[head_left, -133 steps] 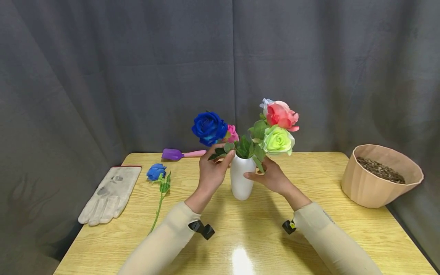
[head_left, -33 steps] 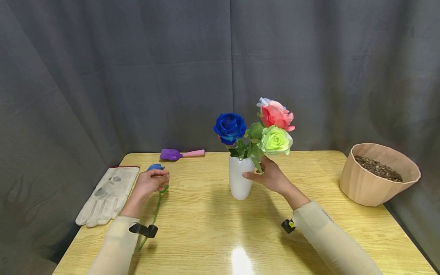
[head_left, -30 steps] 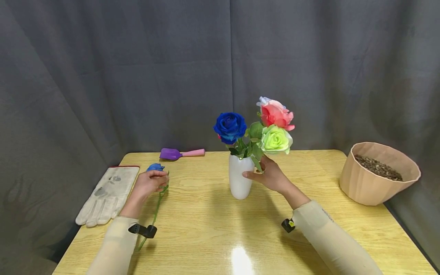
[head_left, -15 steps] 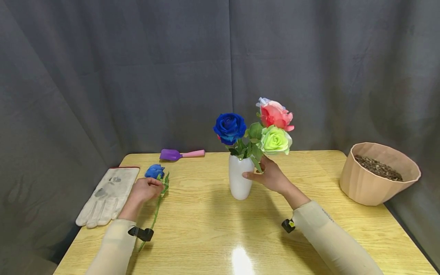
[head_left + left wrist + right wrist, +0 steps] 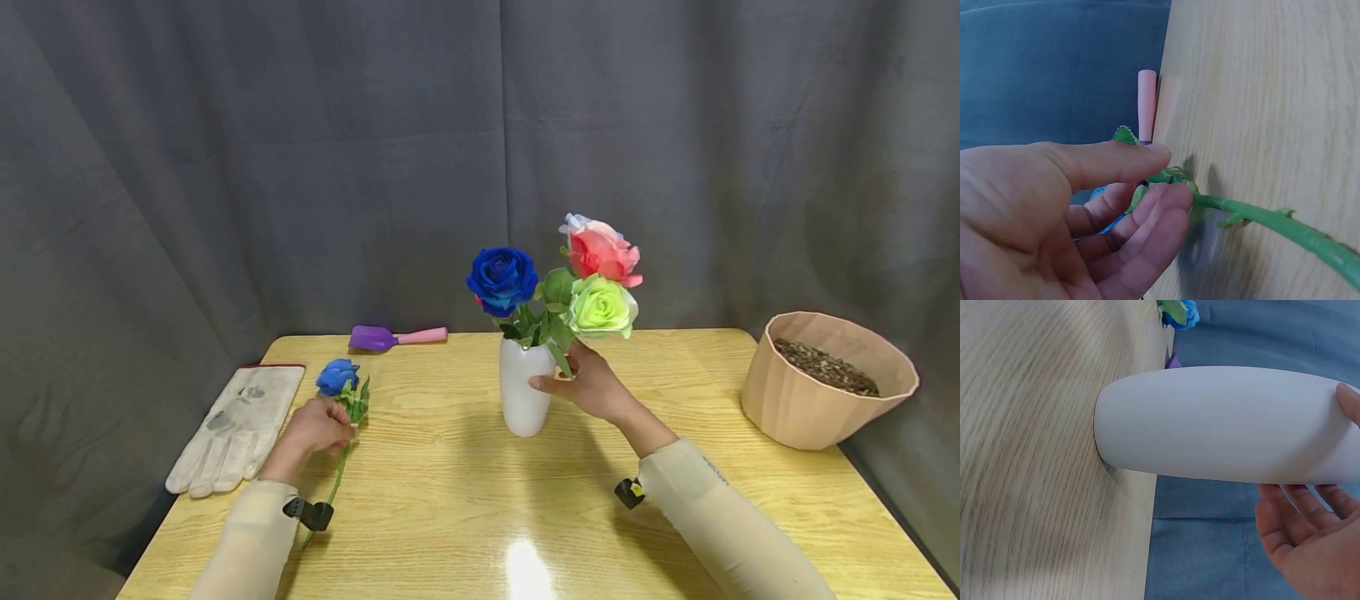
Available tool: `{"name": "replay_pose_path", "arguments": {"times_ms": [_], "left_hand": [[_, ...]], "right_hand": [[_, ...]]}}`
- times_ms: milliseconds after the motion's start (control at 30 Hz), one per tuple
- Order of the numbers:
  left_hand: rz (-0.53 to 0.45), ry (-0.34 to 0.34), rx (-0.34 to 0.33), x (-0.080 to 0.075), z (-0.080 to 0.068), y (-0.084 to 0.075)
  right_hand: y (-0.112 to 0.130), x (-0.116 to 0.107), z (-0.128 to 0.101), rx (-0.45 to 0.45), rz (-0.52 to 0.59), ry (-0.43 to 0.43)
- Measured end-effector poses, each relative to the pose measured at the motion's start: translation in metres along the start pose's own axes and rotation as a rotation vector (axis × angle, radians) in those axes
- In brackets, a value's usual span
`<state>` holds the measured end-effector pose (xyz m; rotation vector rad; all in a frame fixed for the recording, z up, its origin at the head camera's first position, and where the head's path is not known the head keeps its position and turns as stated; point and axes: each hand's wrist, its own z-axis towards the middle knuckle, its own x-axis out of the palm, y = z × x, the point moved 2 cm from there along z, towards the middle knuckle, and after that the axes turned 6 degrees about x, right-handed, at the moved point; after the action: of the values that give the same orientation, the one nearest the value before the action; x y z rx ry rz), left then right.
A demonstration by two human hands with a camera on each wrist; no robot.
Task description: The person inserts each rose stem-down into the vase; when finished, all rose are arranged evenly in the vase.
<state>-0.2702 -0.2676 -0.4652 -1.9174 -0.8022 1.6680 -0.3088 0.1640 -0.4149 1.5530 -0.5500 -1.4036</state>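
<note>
Left hand pinching blue rose stem near table's left edge: light, bendy, best gripped mid-stem. Right hand loosely cupping white vase.

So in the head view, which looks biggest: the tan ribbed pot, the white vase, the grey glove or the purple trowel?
1. Tan ribbed pot.
2. Grey fabric glove.
3. White ceramic vase, close behind the glove.
4. Purple trowel with pink handle, which lies farthest back, so it may look smaller.

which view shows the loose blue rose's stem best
The left wrist view: the green stem fills the frame close up, running from the left hand, whose fingers curl round it, along the table. The head view shows the whole blue rose but its stem only thin and small. The right wrist view shows just the bloom, no stem.
</note>
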Motion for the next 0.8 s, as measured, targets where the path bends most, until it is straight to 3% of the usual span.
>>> {"name": "replay_pose_path", "arguments": {"times_ms": [300,533,800], "left_hand": [[0.019,0.045,-0.036,0.005,-0.003,0.001],[0.059,0.049,-0.034,0.006,-0.004,0.003],[0.180,-0.010,-0.027,0.002,-0.002,0.006]], "right_hand": [[0.035,-0.005,-0.018,0.012,0.007,0.020],[0.037,-0.005,-0.019,-0.002,-0.002,0.017],[0.033,-0.004,-0.016,0.011,0.000,0.017]]}}
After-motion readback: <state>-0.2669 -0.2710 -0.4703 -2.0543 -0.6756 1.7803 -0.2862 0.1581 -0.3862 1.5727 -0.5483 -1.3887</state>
